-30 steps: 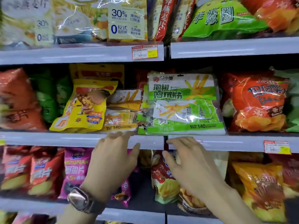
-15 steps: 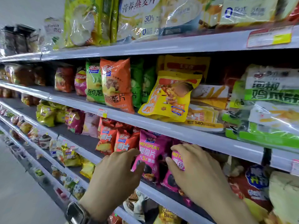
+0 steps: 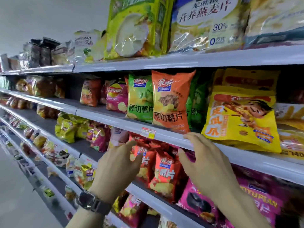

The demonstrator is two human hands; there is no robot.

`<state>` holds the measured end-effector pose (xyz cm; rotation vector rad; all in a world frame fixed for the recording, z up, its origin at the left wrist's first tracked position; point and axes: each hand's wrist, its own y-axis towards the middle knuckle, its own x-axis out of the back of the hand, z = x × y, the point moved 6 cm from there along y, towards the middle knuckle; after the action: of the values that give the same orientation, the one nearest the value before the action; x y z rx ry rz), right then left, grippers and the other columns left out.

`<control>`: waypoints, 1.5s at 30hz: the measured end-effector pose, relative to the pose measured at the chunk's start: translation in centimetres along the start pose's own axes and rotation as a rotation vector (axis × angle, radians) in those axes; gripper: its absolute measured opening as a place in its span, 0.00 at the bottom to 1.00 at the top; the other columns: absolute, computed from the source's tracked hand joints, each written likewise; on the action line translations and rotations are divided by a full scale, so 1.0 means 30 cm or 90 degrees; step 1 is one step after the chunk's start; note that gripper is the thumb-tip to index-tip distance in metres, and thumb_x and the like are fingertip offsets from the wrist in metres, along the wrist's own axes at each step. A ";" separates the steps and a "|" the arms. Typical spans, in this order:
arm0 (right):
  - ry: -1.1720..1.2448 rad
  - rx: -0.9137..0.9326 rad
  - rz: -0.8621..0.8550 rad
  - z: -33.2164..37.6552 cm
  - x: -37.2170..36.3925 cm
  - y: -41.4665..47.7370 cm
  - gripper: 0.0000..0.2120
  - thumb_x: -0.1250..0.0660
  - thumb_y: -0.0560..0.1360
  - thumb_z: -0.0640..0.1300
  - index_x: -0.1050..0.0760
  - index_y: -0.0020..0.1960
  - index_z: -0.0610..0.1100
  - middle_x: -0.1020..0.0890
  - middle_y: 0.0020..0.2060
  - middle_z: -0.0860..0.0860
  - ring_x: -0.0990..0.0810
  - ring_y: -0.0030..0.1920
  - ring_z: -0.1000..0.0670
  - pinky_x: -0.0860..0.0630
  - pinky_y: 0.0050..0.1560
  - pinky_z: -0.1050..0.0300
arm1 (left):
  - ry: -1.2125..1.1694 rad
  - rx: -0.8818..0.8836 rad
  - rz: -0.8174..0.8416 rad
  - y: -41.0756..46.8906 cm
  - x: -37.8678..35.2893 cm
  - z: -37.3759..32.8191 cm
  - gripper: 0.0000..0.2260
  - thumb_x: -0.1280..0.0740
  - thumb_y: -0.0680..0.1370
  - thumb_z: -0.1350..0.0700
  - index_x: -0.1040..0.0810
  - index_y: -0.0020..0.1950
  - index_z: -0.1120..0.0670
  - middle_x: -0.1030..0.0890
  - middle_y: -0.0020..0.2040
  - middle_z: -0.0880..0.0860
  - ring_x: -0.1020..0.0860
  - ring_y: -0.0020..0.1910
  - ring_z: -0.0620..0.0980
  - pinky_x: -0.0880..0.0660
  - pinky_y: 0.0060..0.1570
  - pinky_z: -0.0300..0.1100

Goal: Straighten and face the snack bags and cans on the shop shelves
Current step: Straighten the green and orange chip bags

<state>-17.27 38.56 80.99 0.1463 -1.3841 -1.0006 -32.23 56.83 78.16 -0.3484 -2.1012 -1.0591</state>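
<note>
Both my hands are raised in front of the shop shelves and hold nothing. My left hand (image 3: 117,168), with a watch on its wrist, hovers with relaxed fingers before the red chip bags (image 3: 162,174) on the lower shelf. My right hand (image 3: 208,165) has straight fingers whose tips lie at the white shelf edge (image 3: 171,137). Above that edge stand an orange chip bag (image 3: 171,102), a green chip bag (image 3: 140,99) and a tilted yellow snack bag (image 3: 240,119). Magenta bags (image 3: 256,196) are partly hidden by my right forearm.
Large oat-cereal bags (image 3: 204,25) fill the top shelf. Pink and orange chip bags (image 3: 116,99) stand further left on the middle shelf, yellow-green bags (image 3: 69,129) one shelf lower. The shelf rows run away to the left beside a grey aisle floor (image 3: 14,186).
The view has swung left along the shelves. Both hands have moved left with it, from the magenta bags to the red chip bags, and my right fingertips now reach the shelf edge.
</note>
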 end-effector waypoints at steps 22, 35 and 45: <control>0.307 -0.268 -0.150 -0.009 -0.174 0.430 0.56 0.23 0.69 0.64 0.54 0.85 0.53 0.28 0.73 0.55 0.27 0.72 0.48 0.30 0.70 0.45 | -0.333 -0.013 0.053 0.758 -0.106 0.243 0.56 0.25 0.71 0.31 0.53 0.86 0.54 0.38 0.81 0.59 0.33 0.77 0.60 0.31 0.71 0.55; 0.295 -0.273 -0.154 -0.055 -0.153 0.495 0.27 0.25 0.70 0.67 0.25 0.65 0.57 0.15 0.51 0.60 0.16 0.51 0.53 0.18 0.55 0.47 | -0.442 -0.018 0.017 0.879 -0.167 0.208 0.50 0.25 0.64 0.28 0.41 0.79 0.45 0.20 0.63 0.46 0.19 0.57 0.51 0.20 0.57 0.51; 0.238 -0.256 -0.204 -0.013 -0.154 0.505 0.29 0.27 0.68 0.72 0.24 0.62 0.57 0.16 0.50 0.59 0.16 0.50 0.52 0.18 0.53 0.47 | -0.287 0.005 -0.112 0.882 -0.023 0.309 0.45 0.33 0.64 0.21 0.34 0.75 0.44 0.22 0.67 0.51 0.21 0.63 0.58 0.24 0.62 0.63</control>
<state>-8.77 50.54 86.91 0.2465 -0.8134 -1.4183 -22.33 80.56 89.37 -0.4370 -2.5733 -1.1547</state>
